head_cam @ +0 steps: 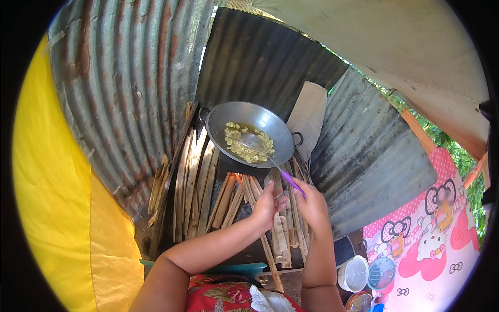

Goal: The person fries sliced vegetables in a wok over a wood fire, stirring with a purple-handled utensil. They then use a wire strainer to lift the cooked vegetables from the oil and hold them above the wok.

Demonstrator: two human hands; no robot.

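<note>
A metal wok (269,115) with two loop handles sits over a wood fire. Pale yellow-green sliced pieces (253,156) lie in oil in its bottom. My right hand (312,201) grips the purple handle of a metal turner (287,178), whose blade rests among the pieces. In front of the wok, my left hand (269,204) is held with fingers apart near the turner's handle, with nothing in it. Flames (237,177) show under the wok's near side, at the ends of several wood sticks (224,199).
Split wood strips (193,175) lean left of the fire; more lie to the right. Corrugated metal sheets (128,78) surround the stove, with a cardboard piece (308,113) beside the wok. Plastic baskets (353,273) stand lower right, by a pink printed sheet (425,249). Yellow fabric (58,175) hangs left.
</note>
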